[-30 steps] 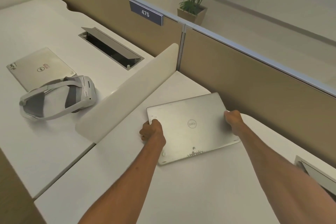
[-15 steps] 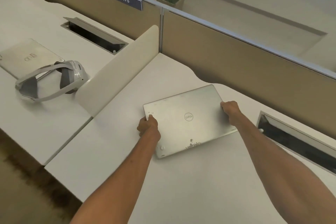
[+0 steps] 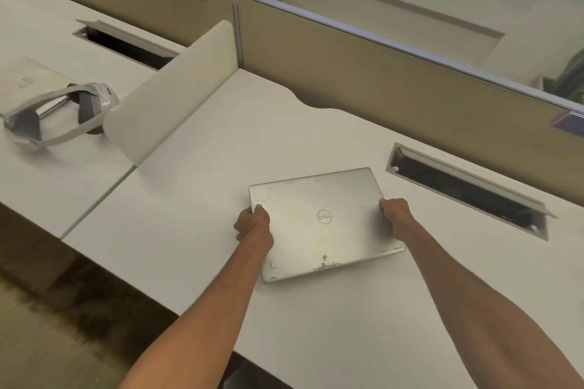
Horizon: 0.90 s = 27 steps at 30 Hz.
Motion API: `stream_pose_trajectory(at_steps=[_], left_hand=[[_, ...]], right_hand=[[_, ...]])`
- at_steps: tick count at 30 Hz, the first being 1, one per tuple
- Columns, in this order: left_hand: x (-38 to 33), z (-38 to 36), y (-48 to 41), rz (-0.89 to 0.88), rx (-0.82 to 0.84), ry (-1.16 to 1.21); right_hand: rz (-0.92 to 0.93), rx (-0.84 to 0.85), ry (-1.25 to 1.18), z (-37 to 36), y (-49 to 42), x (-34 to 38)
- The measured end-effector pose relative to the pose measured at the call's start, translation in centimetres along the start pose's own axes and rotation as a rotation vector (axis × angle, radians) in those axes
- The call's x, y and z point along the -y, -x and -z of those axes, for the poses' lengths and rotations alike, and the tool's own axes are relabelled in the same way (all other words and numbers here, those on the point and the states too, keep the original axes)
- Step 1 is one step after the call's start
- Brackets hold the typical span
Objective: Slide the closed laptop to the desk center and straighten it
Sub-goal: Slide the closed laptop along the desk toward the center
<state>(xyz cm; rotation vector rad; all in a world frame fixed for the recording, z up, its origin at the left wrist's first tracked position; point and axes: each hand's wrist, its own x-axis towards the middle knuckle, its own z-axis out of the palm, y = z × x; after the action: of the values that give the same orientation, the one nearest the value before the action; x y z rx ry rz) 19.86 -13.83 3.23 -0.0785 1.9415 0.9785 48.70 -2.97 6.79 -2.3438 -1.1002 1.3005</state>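
Slid rightward along the white desk (image 3: 316, 341) since a moment ago, the closed silver laptop (image 3: 325, 224) now lies well clear of the rounded cream divider panel (image 3: 170, 88) and near the rectangular cable hatch (image 3: 467, 189), its matte metal lid slightly skewed to the desk edge. A person's left hand (image 3: 254, 224) is curled around the laptop's left edge, thumb on the lid; the right hand (image 3: 396, 215) clamps the right edge the same way. On the neighbouring desk rest a grey strapped headset (image 3: 63, 114) and a second flat laptop (image 3: 28, 82). Tan fabric partitions (image 3: 379, 79) run behind.
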Motion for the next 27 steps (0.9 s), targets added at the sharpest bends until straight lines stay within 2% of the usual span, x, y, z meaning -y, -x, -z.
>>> stream_pose_trajectory(at_steps=[8, 17, 22, 27], left_hand=[[7.3, -3.8, 6.6, 0.051, 0.079, -0.075], [11.4, -8.7, 10.9, 0.071, 0.125, -0.096], [13.1, -10.7, 12.6, 0.017, 0.057, -0.183], [14.4, -12.7, 13.9, -0.064, 0.014, -0.095]], right_hand=[[-0.098, -0.077, -0.126, 6.9, 0.9, -9.4], [-0.152, -0.148, -0.156, 12.5, -1.1, -14.6], [-0.159, -0.206, -0.120, 13.8, -2.4, -15.9], [-0.127, -0.242, -0.031, 14.7, -2.6, -17.5]])
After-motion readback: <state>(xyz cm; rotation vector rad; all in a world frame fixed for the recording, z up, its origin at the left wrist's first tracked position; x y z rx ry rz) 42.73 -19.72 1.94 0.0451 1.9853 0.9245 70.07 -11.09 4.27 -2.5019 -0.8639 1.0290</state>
